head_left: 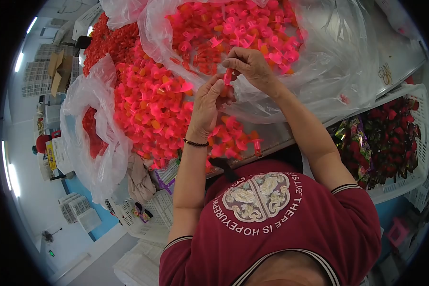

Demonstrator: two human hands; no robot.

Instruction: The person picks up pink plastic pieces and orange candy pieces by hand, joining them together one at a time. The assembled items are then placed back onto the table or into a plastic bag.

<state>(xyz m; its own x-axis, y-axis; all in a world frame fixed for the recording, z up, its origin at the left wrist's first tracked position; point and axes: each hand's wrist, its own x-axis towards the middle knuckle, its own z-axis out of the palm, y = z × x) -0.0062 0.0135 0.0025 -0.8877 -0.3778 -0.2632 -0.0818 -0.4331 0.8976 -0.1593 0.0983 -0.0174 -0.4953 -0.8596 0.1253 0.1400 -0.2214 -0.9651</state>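
Observation:
Between my two hands, above the table, stands a small translucent red plastic tube. My left hand, with a dark bead bracelet at the wrist, is closed around its lower end. The thumb and fingertips of my right hand pinch close together at its top end. Left of my hands lies a large pile of bright pink and orange plastic pieces, with flared discs and short stems. More of these pieces lie just below my left hand, near the table edge.
A clear plastic bag spreads around pink pieces and red tubes beyond my hands. Small red parts are heaped at the far left. Another plastic bag hangs at left. On the right, a white basket holds dark red wrapped items.

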